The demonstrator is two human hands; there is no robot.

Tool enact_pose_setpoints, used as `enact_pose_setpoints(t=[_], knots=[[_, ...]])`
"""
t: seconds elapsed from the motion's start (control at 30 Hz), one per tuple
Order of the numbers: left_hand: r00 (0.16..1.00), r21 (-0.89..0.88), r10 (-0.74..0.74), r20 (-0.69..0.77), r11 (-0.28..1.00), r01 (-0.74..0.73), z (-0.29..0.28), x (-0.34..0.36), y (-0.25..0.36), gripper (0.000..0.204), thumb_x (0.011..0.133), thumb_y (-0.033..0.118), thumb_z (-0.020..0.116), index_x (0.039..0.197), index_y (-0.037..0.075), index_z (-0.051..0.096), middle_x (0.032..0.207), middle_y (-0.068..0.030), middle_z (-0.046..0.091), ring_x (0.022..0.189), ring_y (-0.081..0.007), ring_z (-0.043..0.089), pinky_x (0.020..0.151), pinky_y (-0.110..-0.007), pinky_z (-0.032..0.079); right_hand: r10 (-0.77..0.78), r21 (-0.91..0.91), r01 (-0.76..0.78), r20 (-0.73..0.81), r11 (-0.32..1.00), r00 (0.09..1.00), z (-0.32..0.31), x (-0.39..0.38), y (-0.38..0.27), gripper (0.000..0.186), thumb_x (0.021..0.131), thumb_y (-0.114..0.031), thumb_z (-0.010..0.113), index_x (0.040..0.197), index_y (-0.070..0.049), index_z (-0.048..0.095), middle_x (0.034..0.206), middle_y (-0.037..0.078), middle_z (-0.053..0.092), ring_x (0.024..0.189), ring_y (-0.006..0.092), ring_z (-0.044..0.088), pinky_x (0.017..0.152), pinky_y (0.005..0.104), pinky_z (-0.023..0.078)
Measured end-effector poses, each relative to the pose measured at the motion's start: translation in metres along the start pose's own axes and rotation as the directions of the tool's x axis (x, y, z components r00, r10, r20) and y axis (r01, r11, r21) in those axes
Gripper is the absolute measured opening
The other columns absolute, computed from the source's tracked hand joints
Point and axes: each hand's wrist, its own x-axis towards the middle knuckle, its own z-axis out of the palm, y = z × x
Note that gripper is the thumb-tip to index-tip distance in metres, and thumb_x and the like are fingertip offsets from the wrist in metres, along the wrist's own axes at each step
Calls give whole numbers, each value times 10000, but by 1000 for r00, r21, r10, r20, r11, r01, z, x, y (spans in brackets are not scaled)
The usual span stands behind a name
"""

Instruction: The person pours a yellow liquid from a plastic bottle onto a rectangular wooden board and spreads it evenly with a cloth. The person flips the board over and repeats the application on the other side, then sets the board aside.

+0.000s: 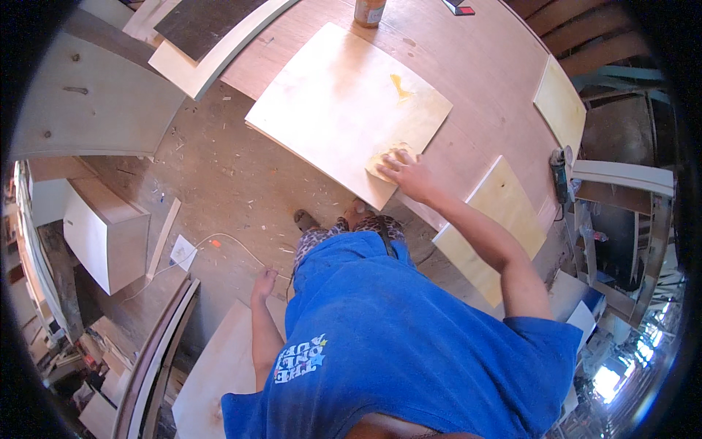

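Note:
A pale wooden panel (329, 95) lies on a larger reddish-brown board surface, with its near corner toward me. My right hand (404, 173) presses down near that corner, fingers over a yellowish, crumpled rag (380, 159). Farther up the panel is a small wet amber puddle (400, 86). At my left side hangs my left hand (265, 284), away from the panel, its fingers loosely curled with nothing visible in them. A thin cord (238, 241) passes close to it; whether they touch is unclear.
A jar of brown liquid (370, 12) stands beyond the panel. Yellowish panels lie at the right (497, 219) and far right (561, 110), near an angle grinder (560, 175). A white-faced cabinet box (106, 234) and a wood strip (164, 238) are on the littered floor at left.

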Motion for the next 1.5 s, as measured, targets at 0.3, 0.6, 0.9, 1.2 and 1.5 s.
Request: enact_pose_setpoints(t=[0.3,0.6,0.9,1.2,1.5], knots=[[984,-59,136,-112,988,-143,-50,26,-22,502,1008,294,624,1405,-3,548,1087,-120,702,922,-195,650,842,-339,525,-83,-25,80,-202,996,976,13,-8,7,424,984,-158,487,1377,-269,601,1483,13,560,1412,310,463,998,584,464],[982,116,-169,79,980,159,-43,11,-121,507,965,341,619,1389,65,578,1124,-92,696,892,-217,677,696,-350,532,24,128,-5,-151,992,988,-13,-39,2,435,978,-158,494,1374,-282,624,1448,-1,594,1371,297,507,1013,535,505],[989,-103,96,-110,989,-108,-78,22,-80,499,994,287,636,1390,-4,552,1097,-113,690,918,-189,649,832,-333,531,192,65,-194,28,979,981,-22,4,-36,404,989,-135,503,1328,-295,654,1408,-32,628,1259,286,594,969,476,532],[999,-2,46,13,999,-46,-97,25,-75,538,992,306,657,1404,-20,541,1128,-129,691,899,-188,651,813,-330,538,196,-34,-203,457,979,868,-15,-58,-42,469,948,-77,520,1354,-270,655,1451,-24,606,1279,292,591,1027,579,489],[997,26,-28,65,999,26,-122,47,-88,536,999,291,635,1417,-24,523,1196,-174,683,1029,-238,680,859,-352,563,536,220,-574,209,789,818,-46,-1,-99,450,964,-93,520,1373,-233,647,1380,74,648,1224,335,623,997,454,527]])
